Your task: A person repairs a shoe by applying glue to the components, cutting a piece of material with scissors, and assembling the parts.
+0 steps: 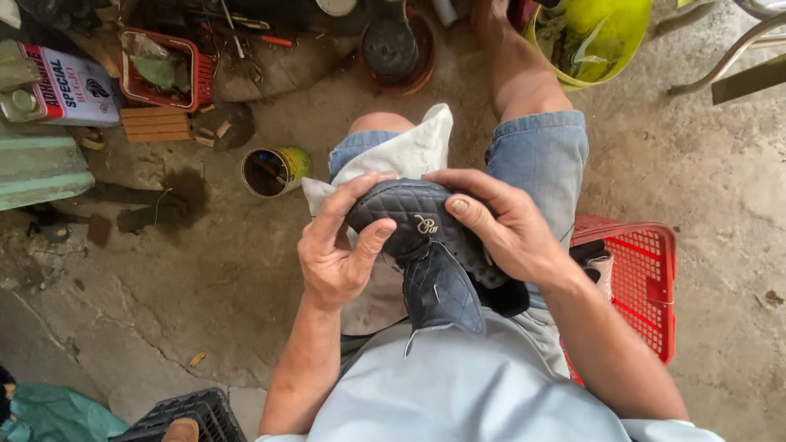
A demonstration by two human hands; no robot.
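A dark quilted shoe with a small metal emblem rests over my lap, its toe end up between both hands. My left hand grips its left side, thumb pressed on the quilted top. My right hand wraps the right side, thumb lying across the toe. A white cloth is spread on my knees under the shoe. I sit in denim shorts and a pale blue shirt.
A red plastic basket stands by my right hip. An open tin can sits on the cracked concrete floor ahead left. Further off are a small red basket, a yellow bucket, a round dark pot and a black crate.
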